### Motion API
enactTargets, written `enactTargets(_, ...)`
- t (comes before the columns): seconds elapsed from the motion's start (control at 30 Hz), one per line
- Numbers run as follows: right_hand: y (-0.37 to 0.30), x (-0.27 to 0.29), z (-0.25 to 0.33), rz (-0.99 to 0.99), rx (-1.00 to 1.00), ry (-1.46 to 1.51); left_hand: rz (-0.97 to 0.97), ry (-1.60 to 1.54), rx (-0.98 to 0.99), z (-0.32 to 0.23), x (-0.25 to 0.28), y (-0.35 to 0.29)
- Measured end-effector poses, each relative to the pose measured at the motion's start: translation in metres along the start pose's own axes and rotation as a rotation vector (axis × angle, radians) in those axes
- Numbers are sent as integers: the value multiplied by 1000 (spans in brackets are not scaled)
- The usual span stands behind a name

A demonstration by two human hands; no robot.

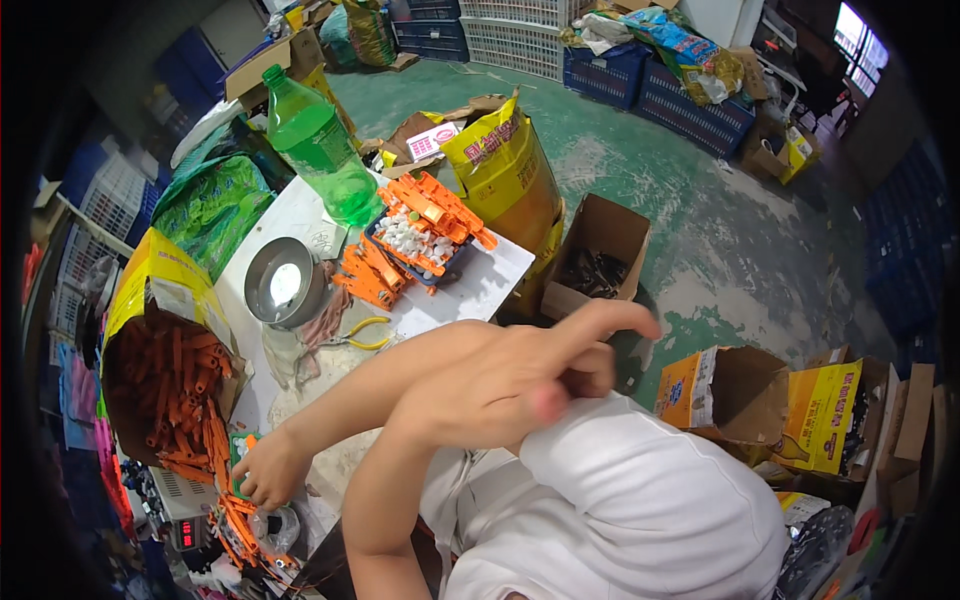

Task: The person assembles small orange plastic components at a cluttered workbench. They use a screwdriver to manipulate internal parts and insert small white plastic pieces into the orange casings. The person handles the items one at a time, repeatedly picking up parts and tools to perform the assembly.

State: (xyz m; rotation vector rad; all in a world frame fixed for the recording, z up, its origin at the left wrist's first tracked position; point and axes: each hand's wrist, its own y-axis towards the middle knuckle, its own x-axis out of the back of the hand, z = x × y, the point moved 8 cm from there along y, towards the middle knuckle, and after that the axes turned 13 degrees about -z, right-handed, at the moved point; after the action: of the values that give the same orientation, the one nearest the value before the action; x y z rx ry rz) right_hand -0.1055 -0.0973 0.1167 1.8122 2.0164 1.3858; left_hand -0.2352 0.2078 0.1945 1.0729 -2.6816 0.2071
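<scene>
My forearms cross in front of me. My left hand (510,390) is over my right elbow area, at the white clothing, with one finger stretched out and others bent; nothing shows in it. My right hand (272,470) reaches down at the table's left side, its fingers loosely bent and a little apart. Its fingertips are at a small green tray-like piece (238,462), beside long orange plastic parts (238,530) and a roll of clear tape (275,530). A yellow sack (170,380) lies tipped beside that hand, full of similar orange parts.
On the white table (490,285) stand a metal bowl (284,283), a green bottle (315,145), yellow-handled pliers (368,333) and a blue basket (420,245) of white and orange pieces. Open cartons (600,240) and sacks (510,170) stand on the green floor. A red-digit device (187,533) sits at lower left.
</scene>
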Motion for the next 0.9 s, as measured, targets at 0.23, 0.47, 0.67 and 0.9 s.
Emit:
enactTargets(0.23,26,15,-2,-167,41,83,-442,78,-64,8,50,-49)
enactTargets(0.47,-41,14,-13,39,-190,205,-141,-116,-250,-35,-29,-2)
enactTargets(0.67,-46,54,-31,127,-338,202,-370,-444,-216,-35,-30,-23)
enactTargets(0.9,-67,142,-62,-198,-892,141,-483,-972,-177,33,-10,-81)
